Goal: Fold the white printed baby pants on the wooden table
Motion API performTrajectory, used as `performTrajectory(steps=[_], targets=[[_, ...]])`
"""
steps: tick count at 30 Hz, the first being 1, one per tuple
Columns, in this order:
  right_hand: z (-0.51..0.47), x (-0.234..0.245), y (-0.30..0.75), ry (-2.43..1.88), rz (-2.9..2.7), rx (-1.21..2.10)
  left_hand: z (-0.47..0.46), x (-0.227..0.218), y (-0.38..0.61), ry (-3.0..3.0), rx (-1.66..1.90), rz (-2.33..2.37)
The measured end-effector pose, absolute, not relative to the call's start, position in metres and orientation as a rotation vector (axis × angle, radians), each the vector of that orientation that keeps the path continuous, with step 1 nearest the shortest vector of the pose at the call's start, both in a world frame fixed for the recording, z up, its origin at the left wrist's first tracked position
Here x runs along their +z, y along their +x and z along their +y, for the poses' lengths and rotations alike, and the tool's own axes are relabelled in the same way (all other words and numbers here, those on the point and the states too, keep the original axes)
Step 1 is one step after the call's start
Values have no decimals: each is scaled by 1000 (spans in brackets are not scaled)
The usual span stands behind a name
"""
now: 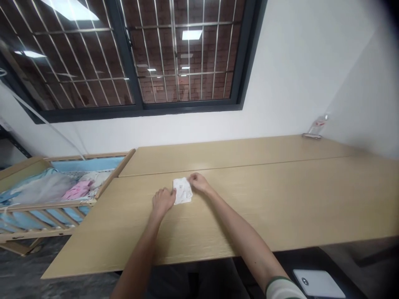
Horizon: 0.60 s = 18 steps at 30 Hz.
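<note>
1. Centrally in the head view, a small white piece (182,192), cloth or paper, lies on a pale wood-coloured table (286,195).
2. The left hand (163,200) is at its left edge, thumb touching; I cannot tell whether it grips.
3. The right hand (199,182) has fingers bunched narrowly at the upper right corner; whether they pinch it is unclear.

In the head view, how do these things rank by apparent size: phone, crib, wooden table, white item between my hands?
1. Wooden table
2. Crib
3. Phone
4. White item
Nearness to the camera may enlarge the phone.
</note>
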State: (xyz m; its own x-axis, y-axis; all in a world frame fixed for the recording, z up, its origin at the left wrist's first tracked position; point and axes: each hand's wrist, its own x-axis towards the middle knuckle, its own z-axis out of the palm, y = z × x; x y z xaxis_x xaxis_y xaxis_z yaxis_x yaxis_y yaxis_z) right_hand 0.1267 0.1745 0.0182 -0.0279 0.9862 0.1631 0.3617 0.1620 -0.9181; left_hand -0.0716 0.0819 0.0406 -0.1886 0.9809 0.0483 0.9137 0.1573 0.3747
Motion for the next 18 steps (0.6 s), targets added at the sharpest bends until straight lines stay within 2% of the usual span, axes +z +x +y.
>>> performTrajectory(steps=[4,9,14,18], targets=[[160,15,116,-1352,-1559,886,91,39,-61,1865,478,2153],[137,24,104,-1295,-1570,884,75,48,-62,1894,660,2043],[85,39,79,-1185,-1558,948,18,61,-90,1923,898,1928],[12,55,47,-950,-1502,1223,-57,67,-129,1895,1135,1737]])
